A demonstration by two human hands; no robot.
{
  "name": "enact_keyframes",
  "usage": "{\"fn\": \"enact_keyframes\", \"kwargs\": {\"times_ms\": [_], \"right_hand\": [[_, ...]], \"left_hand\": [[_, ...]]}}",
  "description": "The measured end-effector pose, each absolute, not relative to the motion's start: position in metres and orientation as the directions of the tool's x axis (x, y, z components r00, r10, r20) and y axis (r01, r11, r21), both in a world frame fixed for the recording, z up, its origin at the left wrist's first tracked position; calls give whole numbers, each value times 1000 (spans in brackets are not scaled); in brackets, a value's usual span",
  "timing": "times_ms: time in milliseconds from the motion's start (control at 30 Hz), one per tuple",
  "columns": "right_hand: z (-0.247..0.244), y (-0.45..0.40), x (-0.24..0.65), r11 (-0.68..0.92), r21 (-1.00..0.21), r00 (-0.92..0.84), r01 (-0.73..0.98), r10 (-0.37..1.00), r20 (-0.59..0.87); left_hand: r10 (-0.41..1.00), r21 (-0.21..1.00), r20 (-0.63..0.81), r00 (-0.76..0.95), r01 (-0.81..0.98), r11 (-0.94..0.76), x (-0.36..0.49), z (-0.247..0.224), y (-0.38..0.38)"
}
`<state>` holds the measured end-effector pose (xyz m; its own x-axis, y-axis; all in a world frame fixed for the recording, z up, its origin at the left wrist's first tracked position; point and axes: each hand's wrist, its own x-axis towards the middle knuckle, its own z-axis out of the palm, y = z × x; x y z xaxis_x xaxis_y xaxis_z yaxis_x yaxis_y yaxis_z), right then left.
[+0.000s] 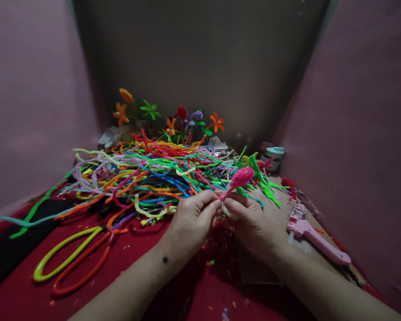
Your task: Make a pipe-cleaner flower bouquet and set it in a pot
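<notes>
Right of the frame's centre, the left hand [198,216] and right hand [252,219] pinch a pink, fuzzy pipe-cleaner bud [242,178] by its narrow base, each grip closed, probably sparing the bulb. A pink plastic glue gun [316,240], lower right, likely lies there for reach. No writing is legible.

bud [242,178]: hot pink | glue gun [316,236]: pale pink | tabletop [127,249]: red

Chenille stems [153,174] heaped on the cloth [130,263], flowers [120,114] behind them
Scissors [82,253] lie before the heap's left side, a hot glue gun [314,236] on cardboard [280,216] to the right; a lidded cup [274,155] stands beyond the cardboard. Left hand [194,215] and right hand [250,220] hold a flower bud [242,178] between them, before the stems.
</notes>
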<state>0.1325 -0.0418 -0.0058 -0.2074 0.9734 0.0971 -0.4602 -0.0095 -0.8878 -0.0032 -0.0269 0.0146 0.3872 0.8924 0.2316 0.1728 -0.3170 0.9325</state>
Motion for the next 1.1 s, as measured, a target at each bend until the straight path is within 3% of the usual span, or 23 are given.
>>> {"fn": "enact_keyframes", "kwargs": {"times_ms": [100, 200, 500, 700, 800, 867, 900, 967, 1033, 1100], "right_hand": [[-2, -44, 133, 19, -907, -232, -421, 964, 128], [-2, -44, 134, 28, -907, -224, -421, 966, 133], [-1, -40, 133, -42, -833, -223, -552, 970, 99], [-4, -35, 134, -25, -850, -180, -526, 980, 83], [-7, -33, 134, -1, -849, -181, -529, 977, 112], [-9, -34, 134, 2, -846, -170, -533, 979, 110], [-10, -34, 134, 5, -846, -155, -533, 982, 104], [-11, -35, 134, 23, -848, -113, -530, 989, 98], [-12, -36, 133, 39, -851, -78, -524, 993, 93], [-12, -37, 133, 46, -856, -54, -516, 995, 87]], "left_hand": [[876, 994, -52, 480, -59, 91, -5, 21, -25], [812, 934, -144, 566, -195, 301, -8, 20, -23], [711, 847, -113, 694, -307, 435, -11, 15, -22], [658, 856, -144, 739, -241, 458, -12, 11, -18], [756, 958, -145, 638, -101, 270, -9, 14, -19], [866, 994, 16, 500, 85, -67, -7, 14, -21], [887, 943, 148, 438, 207, -260, -7, 13, -22], [835, 716, 388, 391, 442, -540, -7, 6, -22], [757, 493, 486, 438, 577, -651, -9, -1, -21], [709, 397, 505, 492, 596, -697, -11, -6, -20]]}}
